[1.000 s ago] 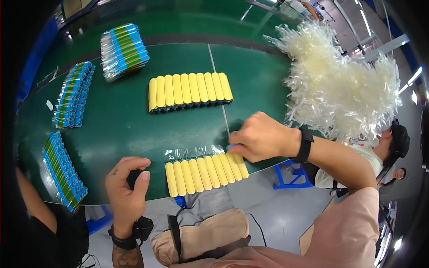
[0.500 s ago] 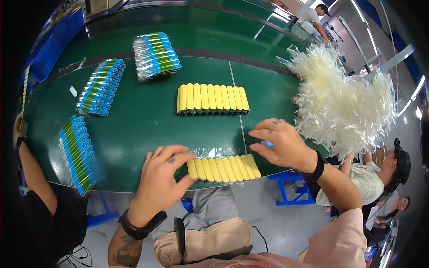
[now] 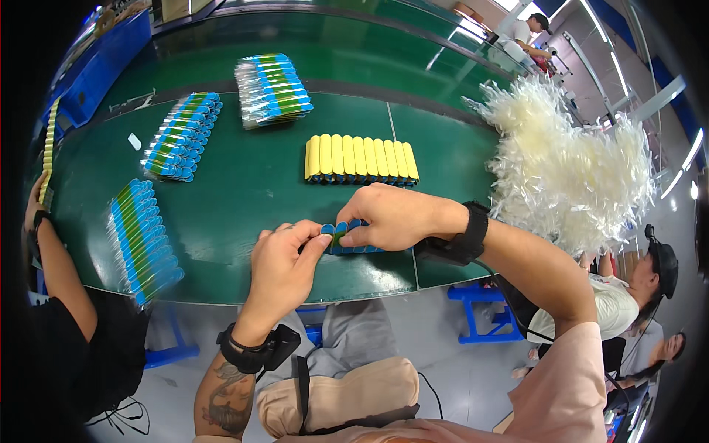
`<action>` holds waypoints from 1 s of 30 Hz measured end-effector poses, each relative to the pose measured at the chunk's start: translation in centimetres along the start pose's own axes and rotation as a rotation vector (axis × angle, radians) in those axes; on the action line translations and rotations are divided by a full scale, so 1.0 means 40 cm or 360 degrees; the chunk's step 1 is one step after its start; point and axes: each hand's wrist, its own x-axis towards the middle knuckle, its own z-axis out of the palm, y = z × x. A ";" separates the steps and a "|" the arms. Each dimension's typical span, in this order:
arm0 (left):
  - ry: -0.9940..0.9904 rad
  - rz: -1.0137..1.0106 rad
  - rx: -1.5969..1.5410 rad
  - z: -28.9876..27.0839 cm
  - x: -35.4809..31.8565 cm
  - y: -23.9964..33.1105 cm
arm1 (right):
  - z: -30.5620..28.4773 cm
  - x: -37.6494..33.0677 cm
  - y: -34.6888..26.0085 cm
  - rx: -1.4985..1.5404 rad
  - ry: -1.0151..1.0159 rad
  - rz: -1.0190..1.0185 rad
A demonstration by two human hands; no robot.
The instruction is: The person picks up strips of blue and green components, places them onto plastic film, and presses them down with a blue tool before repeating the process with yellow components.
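Above the green table, near its front edge, a short row of rounded-end strips (image 3: 330, 229) shows its blue and green printed side. At the row's left end, my left hand (image 3: 281, 266) pinches with thumb and forefinger. My right hand (image 3: 391, 221) is closed over the row from above, thumb and fingers near the left end, hiding much of it. Just beyond my hands lies a stack of similar strips (image 3: 362, 159), yellow faces up with blue edges below.
Sleeved blue-green bundles lie at left (image 3: 144, 240), farther left (image 3: 181, 136) and at the back (image 3: 273, 92). A heap of clear plastic sleeves (image 3: 569, 155) fills the right side. Another person's hand (image 3: 35, 203) holds a yellow strip row at far left. A blue stool (image 3: 484, 314) stands below.
The yellow-faced row at the front edge no longer shows; a blue-green row is now between my hands. My right hand moved left and closed on it.
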 end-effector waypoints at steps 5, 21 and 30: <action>0.0008 0.0043 -0.0019 -0.008 -0.005 0.000 | -0.006 -0.004 -0.021 0.0072 -0.0113 0.0046; 0.0018 -0.0005 0.0085 -0.007 -0.013 -0.004 | -0.007 -0.017 0.012 -0.0061 -0.0038 -0.0072; 0.0021 0.0010 0.0056 -0.002 -0.011 -0.002 | -0.025 -0.039 0.033 0.0067 -0.0178 0.0178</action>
